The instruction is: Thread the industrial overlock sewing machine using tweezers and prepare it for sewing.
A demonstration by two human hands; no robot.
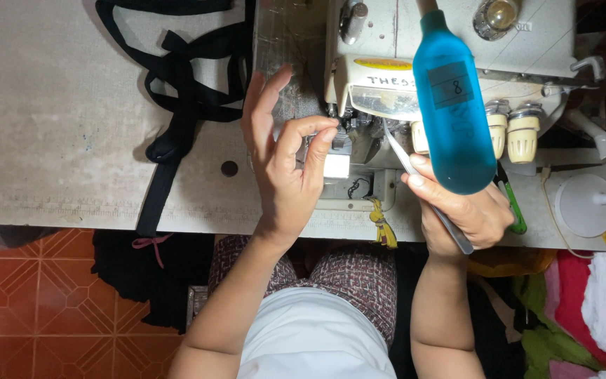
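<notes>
left hand (285, 165): thumb and forefinger pinched together at the needle area of the sewing machine (450, 63), other fingers spread | right hand (461, 210): clamped on metal tweezers (426, 189), tips angled up toward the machine's front | blue bottle (452, 105): just above right hand | black fabric strips (177, 91): on tabletop (57, 140), left of machine

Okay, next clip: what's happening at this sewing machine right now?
A person sits at a cream-coloured sewing machine on a pale table. Their left hand pinches at the needle area, while the right hand holds metal tweezers pointed toward the same spot. A blue bottle hangs close to the camera, covering part of the machine. Black fabric strips lie on the table to the left.
</notes>
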